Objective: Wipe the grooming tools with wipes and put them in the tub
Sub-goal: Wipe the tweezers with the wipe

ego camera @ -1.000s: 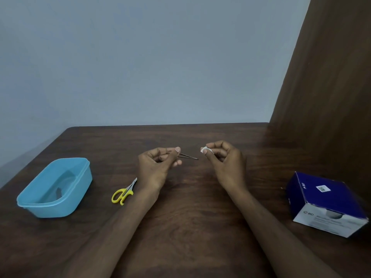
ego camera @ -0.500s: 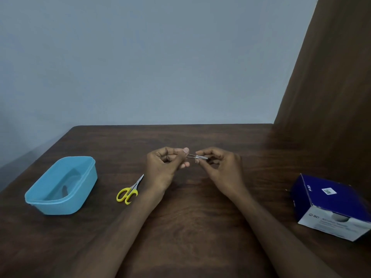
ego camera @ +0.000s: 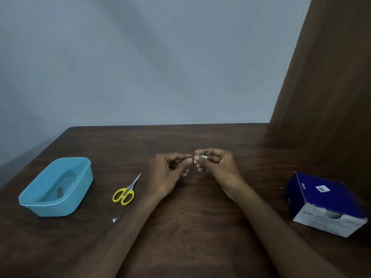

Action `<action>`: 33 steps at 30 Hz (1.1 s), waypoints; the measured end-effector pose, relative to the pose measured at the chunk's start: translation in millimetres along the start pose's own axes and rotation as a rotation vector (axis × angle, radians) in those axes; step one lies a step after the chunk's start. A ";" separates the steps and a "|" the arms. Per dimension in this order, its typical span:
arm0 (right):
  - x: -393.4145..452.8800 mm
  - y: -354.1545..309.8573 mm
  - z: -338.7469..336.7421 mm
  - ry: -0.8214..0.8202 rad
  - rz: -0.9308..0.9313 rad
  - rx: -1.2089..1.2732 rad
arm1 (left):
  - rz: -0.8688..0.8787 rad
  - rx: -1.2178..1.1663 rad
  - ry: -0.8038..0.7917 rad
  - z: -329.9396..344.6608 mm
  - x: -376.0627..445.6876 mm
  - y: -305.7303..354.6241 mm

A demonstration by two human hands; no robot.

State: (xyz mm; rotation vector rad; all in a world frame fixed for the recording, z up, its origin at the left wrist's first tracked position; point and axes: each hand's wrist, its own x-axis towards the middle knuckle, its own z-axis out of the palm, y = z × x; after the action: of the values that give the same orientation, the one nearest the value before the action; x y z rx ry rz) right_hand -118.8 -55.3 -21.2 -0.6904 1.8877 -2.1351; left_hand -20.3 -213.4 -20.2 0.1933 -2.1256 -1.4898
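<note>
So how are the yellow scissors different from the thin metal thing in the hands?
The scissors lie flat on the table, untouched; the tweezers are held up between the left hand and the right hand. The scissors have yellow loop handles; the tweezers look like plain thin metal. The scissors show whole; the tweezers are mostly hidden by fingers. Both have slim, pointed metal ends.

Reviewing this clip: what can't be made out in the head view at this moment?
- Thin metal tool: mostly hidden by the left hand and right hand; its type is unclear.
- White wipe: only a corner shows past the right fingers.
- Dark item in the blue tub: too dim to identify.
- Small scrap beside the left forearm: too small to identify.
- Box print: blurred.
</note>
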 end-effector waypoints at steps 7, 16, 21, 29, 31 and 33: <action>5.8 -1.9 -6.9 0.247 -0.136 -0.033 | -0.116 -0.146 0.057 -3.6 5.8 -7.1; 0.2 -0.7 1.2 0.039 -0.260 -0.265 | -0.125 -0.215 -0.021 -1.7 4.9 -4.6; 0.3 -6.5 -4.3 0.010 -0.199 -0.211 | -0.113 -0.272 -0.003 -2.0 6.1 -4.0; -0.4 -2.0 0.2 0.034 -0.203 -0.202 | -0.118 -0.284 -0.052 -3.7 4.8 -4.5; 0.5 -1.6 -0.1 0.040 -0.197 -0.183 | -0.114 -0.297 -0.046 -4.2 4.9 -4.3; 1.8 -3.9 -1.5 0.013 -0.178 -0.131 | -0.117 -0.317 -0.031 -4.8 5.6 -4.0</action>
State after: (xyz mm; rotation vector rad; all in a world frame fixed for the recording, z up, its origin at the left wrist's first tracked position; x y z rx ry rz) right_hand -120.5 -54.1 -17.1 -0.9048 2.0587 -2.1367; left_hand -23.4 -221.2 -20.7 0.1814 -1.8958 -1.8839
